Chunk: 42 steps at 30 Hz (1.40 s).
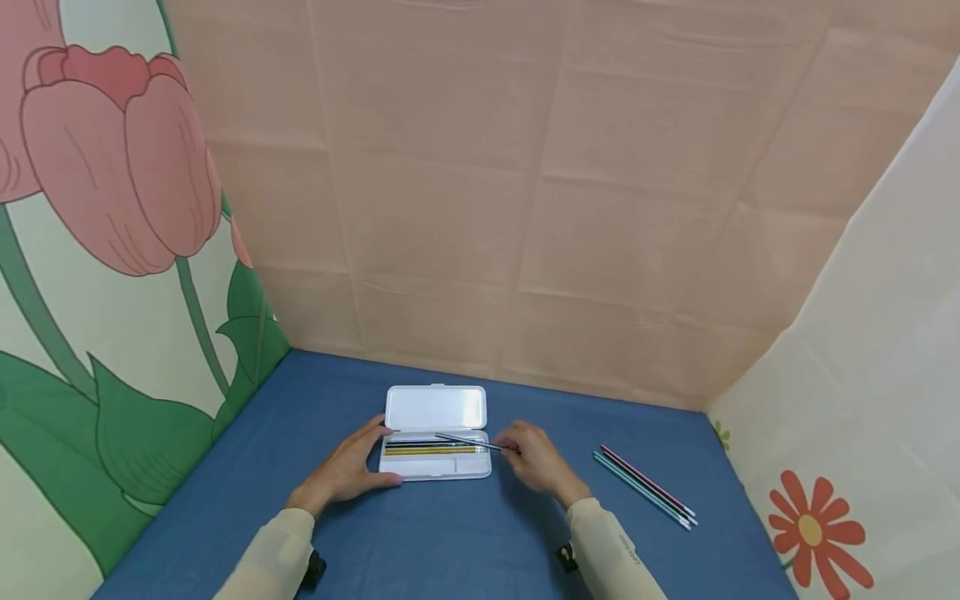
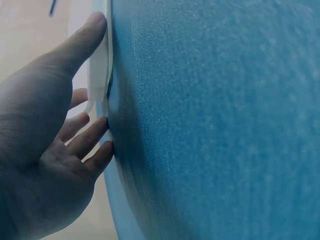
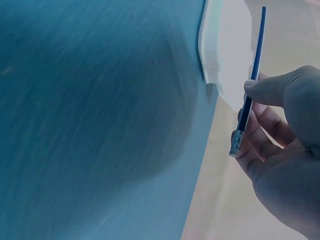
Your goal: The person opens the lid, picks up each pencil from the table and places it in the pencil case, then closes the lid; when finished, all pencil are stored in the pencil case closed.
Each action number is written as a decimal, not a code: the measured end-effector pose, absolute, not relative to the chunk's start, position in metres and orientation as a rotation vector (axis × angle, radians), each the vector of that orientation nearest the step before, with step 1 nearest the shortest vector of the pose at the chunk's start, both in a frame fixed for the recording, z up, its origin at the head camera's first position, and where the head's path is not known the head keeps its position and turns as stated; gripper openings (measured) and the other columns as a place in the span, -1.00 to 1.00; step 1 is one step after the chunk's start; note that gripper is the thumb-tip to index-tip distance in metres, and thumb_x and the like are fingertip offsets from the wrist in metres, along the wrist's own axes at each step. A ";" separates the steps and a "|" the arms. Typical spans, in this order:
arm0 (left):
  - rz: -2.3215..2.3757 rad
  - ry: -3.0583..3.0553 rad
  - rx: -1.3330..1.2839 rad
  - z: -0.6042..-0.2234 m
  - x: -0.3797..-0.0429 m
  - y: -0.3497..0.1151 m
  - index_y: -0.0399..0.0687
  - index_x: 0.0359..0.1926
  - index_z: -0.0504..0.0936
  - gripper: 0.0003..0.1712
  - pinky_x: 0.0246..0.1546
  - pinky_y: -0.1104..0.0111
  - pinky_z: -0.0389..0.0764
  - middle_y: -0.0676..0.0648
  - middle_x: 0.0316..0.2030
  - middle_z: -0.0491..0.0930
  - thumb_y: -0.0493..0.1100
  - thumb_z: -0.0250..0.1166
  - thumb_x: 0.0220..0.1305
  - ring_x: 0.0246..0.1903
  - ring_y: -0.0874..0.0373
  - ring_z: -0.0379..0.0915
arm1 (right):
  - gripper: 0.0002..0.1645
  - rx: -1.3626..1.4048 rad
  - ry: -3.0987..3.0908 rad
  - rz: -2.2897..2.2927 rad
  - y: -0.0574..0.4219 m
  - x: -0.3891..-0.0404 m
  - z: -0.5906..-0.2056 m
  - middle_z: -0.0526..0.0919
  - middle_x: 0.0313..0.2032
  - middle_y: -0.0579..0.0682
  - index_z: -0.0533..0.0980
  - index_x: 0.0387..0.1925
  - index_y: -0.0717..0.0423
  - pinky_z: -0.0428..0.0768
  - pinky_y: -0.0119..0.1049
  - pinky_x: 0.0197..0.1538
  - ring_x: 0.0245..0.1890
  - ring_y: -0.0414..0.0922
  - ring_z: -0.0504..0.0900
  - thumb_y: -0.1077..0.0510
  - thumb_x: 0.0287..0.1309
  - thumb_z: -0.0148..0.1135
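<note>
An open white pencil case (image 1: 472, 470) lies on the blue table, its lid (image 1: 431, 407) folded back on the far side. Yellow and dark pencils (image 1: 423, 451) lie lengthwise inside it. My left hand (image 1: 348, 467) holds the case by its left end, thumb at the near edge and fingers at the far side; in the left wrist view the thumb presses on the case's wall (image 2: 97, 75). Between thumb and fingers my right hand (image 1: 534, 458) pinches a dark blue pencil (image 3: 258, 47) near its eraser end. The pencil slants over the case's right part.
Several pencils (image 1: 647, 490), light teal and dark red, lie together on the blue tablecloth (image 1: 450, 542) to the right of my right hand. A beige cloth wall (image 1: 525, 208) stands behind the table, with flower-printed sheets at left and right.
</note>
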<state>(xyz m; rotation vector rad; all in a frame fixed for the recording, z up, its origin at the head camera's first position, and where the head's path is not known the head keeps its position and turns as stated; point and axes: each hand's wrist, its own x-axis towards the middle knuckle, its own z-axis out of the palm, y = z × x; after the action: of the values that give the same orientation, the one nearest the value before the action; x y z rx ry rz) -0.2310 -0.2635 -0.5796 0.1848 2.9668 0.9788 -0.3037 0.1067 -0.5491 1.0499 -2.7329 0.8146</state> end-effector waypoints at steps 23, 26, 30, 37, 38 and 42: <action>0.974 2.972 0.169 -0.580 -0.230 -0.264 -0.13 0.58 0.51 0.09 0.64 -0.39 0.37 -0.27 0.78 0.19 0.27 0.73 0.20 0.72 -0.40 0.22 | -0.77 1.077 -2.829 0.774 0.043 -0.325 -0.557 0.79 -0.10 0.01 0.84 0.00 0.16 0.79 -0.19 0.07 -0.10 -0.16 0.70 0.38 0.50 0.35; 0.964 2.974 0.170 -0.580 -0.231 -0.264 -0.13 0.58 0.51 0.09 0.63 -0.40 0.36 -0.28 0.78 0.18 0.27 0.73 0.20 0.72 -0.41 0.22 | -0.77 1.071 -2.830 0.756 0.036 -0.325 -0.557 0.80 -0.10 0.01 0.84 -0.01 0.14 0.78 -0.17 0.09 -0.10 -0.17 0.68 0.38 0.50 0.34; 0.970 2.968 0.160 -0.580 -0.231 -0.263 -0.13 0.58 0.51 0.09 0.63 -0.41 0.35 -0.28 0.79 0.18 0.26 0.74 0.20 0.72 -0.42 0.21 | -0.76 1.070 -2.826 0.730 0.028 -0.327 -0.558 0.80 -0.11 0.03 0.84 -0.04 0.13 0.77 -0.14 0.13 -0.10 -0.16 0.67 0.39 0.48 0.34; 0.977 2.965 0.164 -0.578 -0.231 -0.262 -0.13 0.59 0.50 0.10 0.64 -0.40 0.36 -0.28 0.79 0.17 0.26 0.73 0.21 0.72 -0.41 0.21 | -0.76 1.089 -2.815 0.726 0.021 -0.327 -0.561 0.80 -0.13 0.04 0.83 -0.06 0.16 0.77 -0.11 0.13 -0.09 -0.11 0.69 0.41 0.46 0.33; 0.978 2.964 0.169 -0.578 -0.231 -0.262 -0.13 0.59 0.50 0.10 0.64 -0.40 0.36 -0.29 0.79 0.17 0.26 0.73 0.21 0.72 -0.42 0.20 | -0.76 1.091 -2.811 0.719 0.020 -0.327 -0.562 0.80 -0.13 0.04 0.84 -0.06 0.16 0.77 -0.11 0.13 -0.09 -0.11 0.69 0.41 0.46 0.33; 0.984 2.960 0.181 -0.577 -0.231 -0.262 -0.15 0.60 0.49 0.11 0.64 -0.41 0.36 -0.31 0.78 0.17 0.26 0.73 0.21 0.72 -0.43 0.21 | -0.75 1.098 -2.791 0.672 0.017 -0.329 -0.565 0.79 -0.17 -0.02 0.84 -0.08 0.11 0.77 -0.14 0.12 -0.09 -0.11 0.70 0.40 0.47 0.33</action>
<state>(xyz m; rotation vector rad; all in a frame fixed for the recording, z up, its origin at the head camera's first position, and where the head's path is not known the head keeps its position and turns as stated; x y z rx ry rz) -0.2310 -0.2622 -0.5773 0.1810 2.9596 0.9840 -0.3289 0.0166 -0.5653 1.0977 -2.7908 0.6724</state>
